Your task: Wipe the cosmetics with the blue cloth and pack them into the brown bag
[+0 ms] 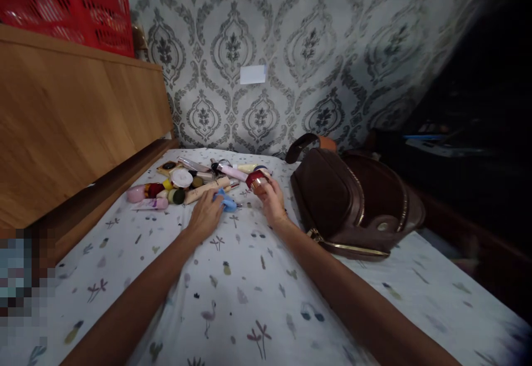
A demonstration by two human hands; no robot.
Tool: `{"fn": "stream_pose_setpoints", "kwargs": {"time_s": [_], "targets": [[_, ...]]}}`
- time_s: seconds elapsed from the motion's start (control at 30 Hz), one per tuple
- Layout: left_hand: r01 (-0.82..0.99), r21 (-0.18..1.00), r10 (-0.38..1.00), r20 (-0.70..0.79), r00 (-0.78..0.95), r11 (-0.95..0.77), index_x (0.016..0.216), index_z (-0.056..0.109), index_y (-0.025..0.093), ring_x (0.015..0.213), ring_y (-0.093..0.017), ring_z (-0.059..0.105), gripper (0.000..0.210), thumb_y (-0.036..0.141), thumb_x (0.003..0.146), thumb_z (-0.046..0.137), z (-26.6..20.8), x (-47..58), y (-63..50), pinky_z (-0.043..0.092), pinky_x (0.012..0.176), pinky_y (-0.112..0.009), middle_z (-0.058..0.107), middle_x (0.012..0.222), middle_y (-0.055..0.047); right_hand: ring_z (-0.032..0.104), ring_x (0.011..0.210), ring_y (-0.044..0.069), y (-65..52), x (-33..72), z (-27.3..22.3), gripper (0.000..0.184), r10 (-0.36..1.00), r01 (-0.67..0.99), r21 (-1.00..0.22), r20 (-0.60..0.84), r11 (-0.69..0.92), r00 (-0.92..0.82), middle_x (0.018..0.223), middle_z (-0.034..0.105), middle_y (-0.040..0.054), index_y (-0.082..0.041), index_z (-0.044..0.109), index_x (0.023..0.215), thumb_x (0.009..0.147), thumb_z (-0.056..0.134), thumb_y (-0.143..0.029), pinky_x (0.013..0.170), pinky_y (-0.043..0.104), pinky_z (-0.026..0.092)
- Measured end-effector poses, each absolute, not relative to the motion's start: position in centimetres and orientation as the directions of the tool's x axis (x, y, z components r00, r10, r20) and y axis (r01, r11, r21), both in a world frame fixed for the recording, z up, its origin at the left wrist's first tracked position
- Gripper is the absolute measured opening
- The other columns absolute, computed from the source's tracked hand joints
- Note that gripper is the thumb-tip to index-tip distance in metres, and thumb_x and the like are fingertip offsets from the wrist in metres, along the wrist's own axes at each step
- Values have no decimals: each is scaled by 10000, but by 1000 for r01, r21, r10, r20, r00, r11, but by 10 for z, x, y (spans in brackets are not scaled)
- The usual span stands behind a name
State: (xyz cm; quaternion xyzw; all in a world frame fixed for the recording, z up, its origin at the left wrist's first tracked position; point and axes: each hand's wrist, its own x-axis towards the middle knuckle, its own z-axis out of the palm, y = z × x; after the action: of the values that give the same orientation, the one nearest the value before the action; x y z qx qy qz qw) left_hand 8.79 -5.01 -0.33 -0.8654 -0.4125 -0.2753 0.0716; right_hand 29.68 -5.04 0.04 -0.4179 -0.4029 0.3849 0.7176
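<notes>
My right hand (273, 199) is closed around a small jar with a dark red lid (255, 179), lifted in front of the other cosmetics. Close by on the left, my left hand (206, 214) has its fingers curled onto a small blue object (228, 201); its kind is not clear, and a thin metallic tip shows at its right end. Just beyond lie several cosmetics: a beige tube (205, 190), a pink tube (231, 173), a round white container (182, 178) and a lilac tube (150, 204).
A dark brown leather bag (328, 194) with gold zippers stands on the right of the patterned sheet (233, 299). Wooden furniture (83, 106) bearing a red basket (103, 11) rises on the left. Patterned wallpaper (282, 34) closes off the back.
</notes>
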Motion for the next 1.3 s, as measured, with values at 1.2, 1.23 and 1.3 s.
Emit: {"fn": "stream_pose_setpoints", "kwargs": {"time_s": [1.2, 1.23, 1.3], "targets": [[415, 522, 665, 535, 521, -745, 1265, 576, 175, 1173, -262, 607, 380, 392, 968, 480, 18, 104, -85, 463, 1023, -429, 654, 1270, -128, 599, 1070, 289, -128, 287, -5, 577, 874, 582, -662, 441, 471, -205, 1179, 648, 106, -197, 538, 1293, 784, 719, -399, 945, 445, 455], [428, 498, 656, 547, 520, -754, 1250, 580, 184, 1165, -258, 610, 361, 388, 967, 486, 18, 104, -86, 470, 1014, -424, 658, 1259, -122, 596, 1053, 288, -129, 287, -6, 564, 871, 589, -654, 447, 475, -205, 1162, 648, 104, -197, 539, 1279, 781, 720, -390, 931, 441, 456], [457, 452, 642, 564, 520, -766, 1216, 589, 205, 1113, -247, 628, 324, 387, 963, 502, 20, 106, -89, 494, 975, -407, 676, 1202, -103, 589, 993, 278, -130, 286, -5, 507, 865, 607, -633, 459, 480, -205, 1098, 652, 96, -198, 552, 1222, 779, 719, -380, 887, 426, 460]]}}
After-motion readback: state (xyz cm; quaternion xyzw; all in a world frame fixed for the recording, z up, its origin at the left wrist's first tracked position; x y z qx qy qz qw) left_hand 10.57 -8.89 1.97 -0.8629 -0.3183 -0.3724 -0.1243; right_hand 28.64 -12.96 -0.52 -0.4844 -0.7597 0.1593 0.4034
